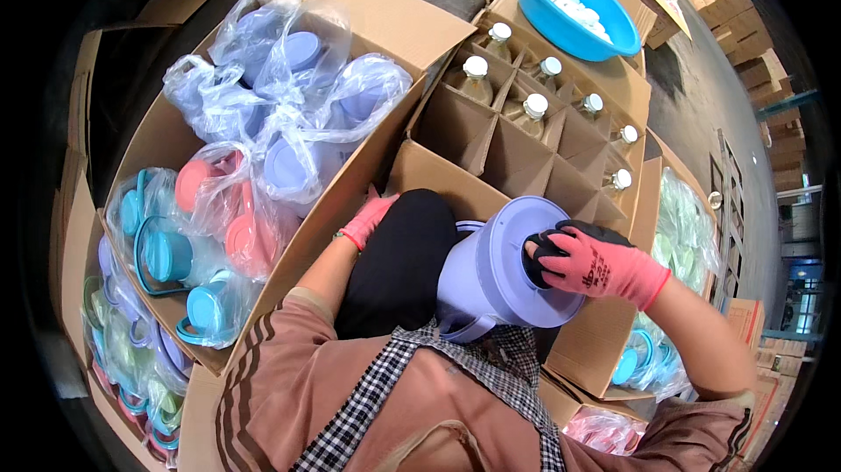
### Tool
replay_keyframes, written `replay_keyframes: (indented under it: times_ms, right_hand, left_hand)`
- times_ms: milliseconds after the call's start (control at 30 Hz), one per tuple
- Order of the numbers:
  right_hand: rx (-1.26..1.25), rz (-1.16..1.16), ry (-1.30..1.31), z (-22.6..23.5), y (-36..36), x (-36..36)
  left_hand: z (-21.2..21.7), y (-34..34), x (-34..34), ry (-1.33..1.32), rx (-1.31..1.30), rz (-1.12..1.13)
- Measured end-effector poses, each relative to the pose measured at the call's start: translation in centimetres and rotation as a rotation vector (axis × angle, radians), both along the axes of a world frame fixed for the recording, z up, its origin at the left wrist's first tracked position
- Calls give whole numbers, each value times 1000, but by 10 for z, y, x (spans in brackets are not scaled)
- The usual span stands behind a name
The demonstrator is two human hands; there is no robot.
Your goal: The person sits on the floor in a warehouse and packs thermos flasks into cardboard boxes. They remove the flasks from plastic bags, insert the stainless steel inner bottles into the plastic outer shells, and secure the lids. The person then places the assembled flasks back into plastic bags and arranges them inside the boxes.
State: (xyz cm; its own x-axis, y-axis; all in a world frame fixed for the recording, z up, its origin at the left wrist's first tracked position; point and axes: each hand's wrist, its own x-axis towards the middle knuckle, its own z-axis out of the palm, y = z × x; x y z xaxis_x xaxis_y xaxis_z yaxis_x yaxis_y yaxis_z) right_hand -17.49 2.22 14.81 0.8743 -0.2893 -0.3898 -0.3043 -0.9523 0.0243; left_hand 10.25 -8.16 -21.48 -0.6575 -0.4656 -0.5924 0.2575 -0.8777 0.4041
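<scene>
A lavender plastic jug [464, 275] with a round lid [504, 227] and side handle leans in my lap, lid towards my right side. My right hand [587, 260], in a pink glove with black fingers, grips the middle of the lid with curled fingers; what lies beneath them is hidden. Beside my black-clad knee, my left hand [368, 220], in a pink glove, is next to the wall of a large carton. The knee hides most of its fingers, so whether it holds anything does not show.
Left, the large carton [324, 213] holds bagged lavender, pink and teal jugs. Ahead, a divided carton [469, 176] holds several white-capped glass bottles [534, 113]. A blue basin [561, 25] of white caps stands beyond. Bagged green items [683, 227] sit at right.
</scene>
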Motion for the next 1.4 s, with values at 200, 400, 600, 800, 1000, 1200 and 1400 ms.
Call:
replay_keyframes:
  times_ms: [200,400,600,800,1000,1200,1400]
  right_hand:
    - [8,-40,-52,-12,-5,3]
    - [111,-587,-26,-17,2,26]
    - [-48,-895,-457,-30,28,21]
    - [88,-1188,-922,-28,83,10]
    - [1088,-1078,-1728,-1,83,26]
    - [1041,-1188,-1593,40,58,48]
    - [582,-990,-2246,70,73,6]
  left_hand:
    - [33,11,21,-177,-331,-319]
    - [64,41,54,-576,-811,-533]
    - [79,48,33,-589,-662,-375]
    - [159,41,109,48,-609,146]
    - [346,109,81,-299,-1861,115]
    - [354,132,-30,-165,-2538,-716]
    - [360,106,16,-74,-1230,55]
